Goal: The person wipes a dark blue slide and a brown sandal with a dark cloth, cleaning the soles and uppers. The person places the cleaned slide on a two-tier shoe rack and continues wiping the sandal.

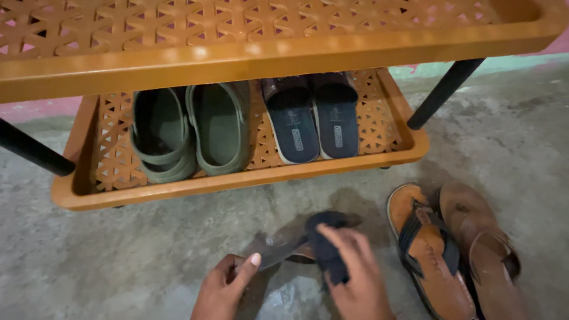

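Note:
My left hand (225, 287) grips the near end of a dark brown sandal (281, 248) that lies on the concrete floor, thumb pressed on its sole. My right hand (355, 275) holds a dark blue cloth (325, 243) against the sandal's strap area. Both hands are at the bottom centre of the view, just in front of an orange plastic shoe rack (249, 178).
The rack's lower shelf holds a pair of green clogs (192, 133) and a pair of navy slides (314, 118). A pair of brown sandals (456, 255) lies on the floor at right. The rack's upper shelf (267, 59) and black legs (441, 95) overhang.

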